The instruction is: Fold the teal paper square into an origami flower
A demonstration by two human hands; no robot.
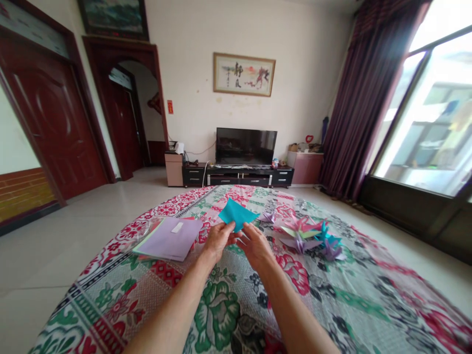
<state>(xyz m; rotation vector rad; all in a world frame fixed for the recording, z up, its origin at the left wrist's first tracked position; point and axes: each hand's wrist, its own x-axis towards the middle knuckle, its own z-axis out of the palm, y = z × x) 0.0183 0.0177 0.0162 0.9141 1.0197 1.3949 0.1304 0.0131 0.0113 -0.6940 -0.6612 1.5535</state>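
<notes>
A folded piece of turquoise origami paper (pixel 238 212) is held up above the table by both hands. My left hand (pixel 220 238) pinches its lower left edge, with the thumb on top. On the lower right edge, my right hand (pixel 256 243) grips the same paper between thumb and fingers. Some fingertips are hidden behind the paper. Just beyond it, a small lilac folded paper (pixel 268 216) rests on the cloth. To the right lies a cluster of folded paper cranes: pink (pixel 300 224), purple (pixel 300 243) and turquoise (pixel 323 235) ones among them.
A stack of coloured paper sheets (pixel 167 241), lilac on top with a small white label, lies left of my hands. The round table wears a flowered tablecloth (pixel 217 314). Beyond stand a television (pixel 246 146) and a low black cabinet (pixel 254 177). Curtains (pixel 363 108) hang at right.
</notes>
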